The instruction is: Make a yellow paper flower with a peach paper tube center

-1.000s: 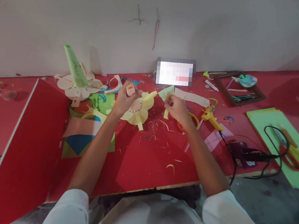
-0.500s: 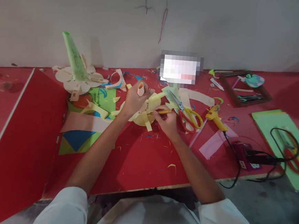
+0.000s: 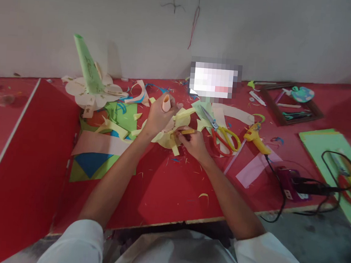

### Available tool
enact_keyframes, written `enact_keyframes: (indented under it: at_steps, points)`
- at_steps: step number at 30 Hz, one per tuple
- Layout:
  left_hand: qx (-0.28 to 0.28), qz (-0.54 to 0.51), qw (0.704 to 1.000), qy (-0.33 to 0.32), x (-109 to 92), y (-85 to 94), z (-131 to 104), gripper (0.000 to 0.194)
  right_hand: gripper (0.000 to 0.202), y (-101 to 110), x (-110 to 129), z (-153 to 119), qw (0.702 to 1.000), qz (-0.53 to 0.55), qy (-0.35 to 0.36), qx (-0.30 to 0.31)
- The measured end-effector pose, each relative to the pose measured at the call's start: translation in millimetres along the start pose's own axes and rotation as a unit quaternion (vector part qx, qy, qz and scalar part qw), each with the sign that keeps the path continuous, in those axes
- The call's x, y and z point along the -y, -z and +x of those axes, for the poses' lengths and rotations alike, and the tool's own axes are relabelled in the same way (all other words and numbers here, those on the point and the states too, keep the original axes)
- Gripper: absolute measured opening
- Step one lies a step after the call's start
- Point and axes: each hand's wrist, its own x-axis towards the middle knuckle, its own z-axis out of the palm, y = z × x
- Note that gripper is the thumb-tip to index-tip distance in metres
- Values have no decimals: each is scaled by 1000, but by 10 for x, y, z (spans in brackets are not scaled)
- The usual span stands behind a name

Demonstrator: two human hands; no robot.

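Observation:
My left hand (image 3: 157, 117) is wrapped around a peach paper tube (image 3: 166, 103), whose open top points up towards me. The tube's lower end is hidden by the hand. Beneath it lies a pale yellow paper flower (image 3: 183, 118) with strips sticking out and dark marks near its middle. Between the fingers of my right hand (image 3: 195, 145) is a slim yellow-orange pencil (image 3: 189, 131), its front end over the flower's centre. Just right of this hand rest scissors (image 3: 228, 137) with red and yellow handles, lying on paper scraps.
A finished-looking paper flower with a green cone (image 3: 92, 72) stands at the back left. To the right are a yellow glue gun (image 3: 255, 137), a purple box with black cables (image 3: 289, 185), a wooden frame (image 3: 281, 115) and green sheets (image 3: 320, 145). A red panel (image 3: 30, 156) rises at left.
My right hand and the pencil have shifted slightly left over the flower. My left hand keeps its hold on the tube. The view has turned a little.

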Motion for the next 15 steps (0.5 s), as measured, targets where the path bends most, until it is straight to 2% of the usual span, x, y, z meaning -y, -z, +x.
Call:
enact_keyframes:
  at_steps: [9,15]
  points:
    - [-3,9,1000,5,-34,-9,-3,39,20,12,20,-44,999,-18,16,-24]
    - [1,7,1000,-1,-9,-1,-6,39,22,53,90,-127,1000,20,8,21]
